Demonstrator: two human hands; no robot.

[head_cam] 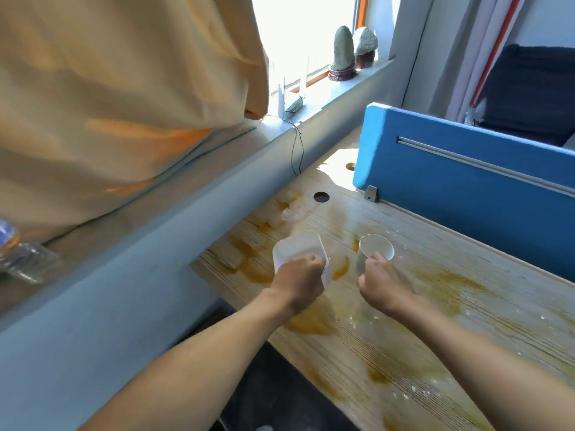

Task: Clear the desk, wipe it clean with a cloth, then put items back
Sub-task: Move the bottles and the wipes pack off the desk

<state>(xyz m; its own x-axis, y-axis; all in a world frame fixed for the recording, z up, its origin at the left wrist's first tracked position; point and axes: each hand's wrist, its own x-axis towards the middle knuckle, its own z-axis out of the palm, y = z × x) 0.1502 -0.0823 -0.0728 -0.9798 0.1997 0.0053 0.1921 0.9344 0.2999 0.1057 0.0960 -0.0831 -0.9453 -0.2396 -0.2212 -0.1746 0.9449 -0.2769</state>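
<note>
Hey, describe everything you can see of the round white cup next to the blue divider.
The round white plastic-looking cup is a plain, handleless cylinder with a thin rim, its open mouth showing a bare white inside. The right hand grips its near side. It is over the stained pale wooden desk, right of the squarish white plastic tub; whether its base touches the wood is unclear.

White tub, white cup tilted; desk stained.

Person, upper limbs, pair: left hand and right hand are showing bare; both forearms are showing bare along their whole visible length.
</note>
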